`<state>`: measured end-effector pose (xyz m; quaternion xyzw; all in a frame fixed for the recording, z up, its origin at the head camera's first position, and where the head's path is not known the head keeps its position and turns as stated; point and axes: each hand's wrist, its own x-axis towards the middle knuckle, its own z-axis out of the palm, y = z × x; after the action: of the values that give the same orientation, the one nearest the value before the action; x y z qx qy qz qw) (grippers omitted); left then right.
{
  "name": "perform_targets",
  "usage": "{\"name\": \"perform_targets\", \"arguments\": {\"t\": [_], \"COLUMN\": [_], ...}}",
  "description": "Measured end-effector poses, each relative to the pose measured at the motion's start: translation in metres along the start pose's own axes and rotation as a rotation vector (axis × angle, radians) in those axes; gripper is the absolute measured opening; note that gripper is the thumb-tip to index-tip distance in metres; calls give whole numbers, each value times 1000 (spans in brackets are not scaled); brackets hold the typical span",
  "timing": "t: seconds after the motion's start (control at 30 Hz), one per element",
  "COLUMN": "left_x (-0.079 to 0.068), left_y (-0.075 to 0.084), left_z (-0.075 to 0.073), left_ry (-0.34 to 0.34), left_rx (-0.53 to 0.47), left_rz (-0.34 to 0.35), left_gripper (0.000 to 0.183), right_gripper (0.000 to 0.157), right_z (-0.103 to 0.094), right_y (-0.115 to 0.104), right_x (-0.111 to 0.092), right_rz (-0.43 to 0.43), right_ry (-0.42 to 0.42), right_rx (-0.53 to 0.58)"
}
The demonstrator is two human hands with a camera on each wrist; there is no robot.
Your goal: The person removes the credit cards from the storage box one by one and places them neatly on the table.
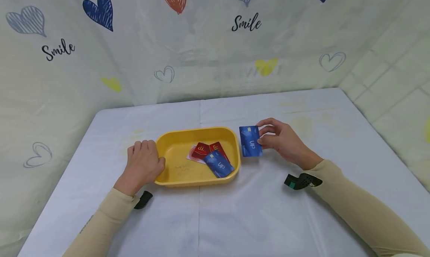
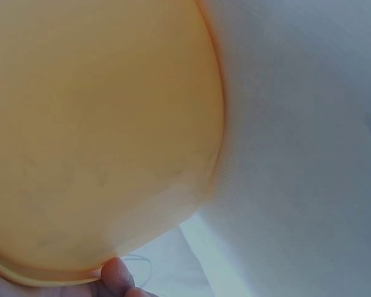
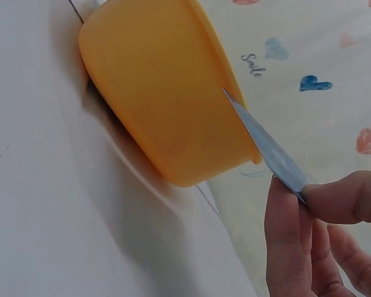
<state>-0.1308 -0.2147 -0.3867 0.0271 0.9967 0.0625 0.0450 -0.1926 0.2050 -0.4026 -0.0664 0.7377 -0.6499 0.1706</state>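
My right hand (image 1: 283, 141) pinches a blue VIP card (image 1: 250, 140) between thumb and fingers, just off the right end of a yellow tray (image 1: 178, 130). In the right wrist view the card (image 3: 269, 151) shows nearly edge-on, overlapping the tray's outer wall (image 3: 154, 93). At the tray's left end, my left hand (image 1: 142, 165) grips the rim with fingers curled over it. Inside the tray another blue VIP card (image 1: 219, 163) lies partly over red cards (image 1: 201, 151), with a pale pink and white card (image 1: 193, 155) partly hidden beneath them.
A white cloth (image 1: 235, 212) with a centre crease covers the table. Behind it hangs a pale curtain (image 1: 201, 44) printed with hearts and the word Smile. Dark bands (image 1: 303, 181) sit at both wrists over beige sleeves.
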Motion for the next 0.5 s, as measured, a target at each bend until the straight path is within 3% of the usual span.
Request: {"name": "perform_targets", "arguments": {"t": [0.5], "left_x": [-1], "left_y": [2], "left_z": [-2], "left_ry": [4], "left_rx": [-8], "left_rz": [1], "left_gripper": [24], "right_gripper": [41], "right_z": [-6], "right_y": [6], "right_x": [5], "right_rz": [14], "right_ry": [6], "right_rx": [9]}}
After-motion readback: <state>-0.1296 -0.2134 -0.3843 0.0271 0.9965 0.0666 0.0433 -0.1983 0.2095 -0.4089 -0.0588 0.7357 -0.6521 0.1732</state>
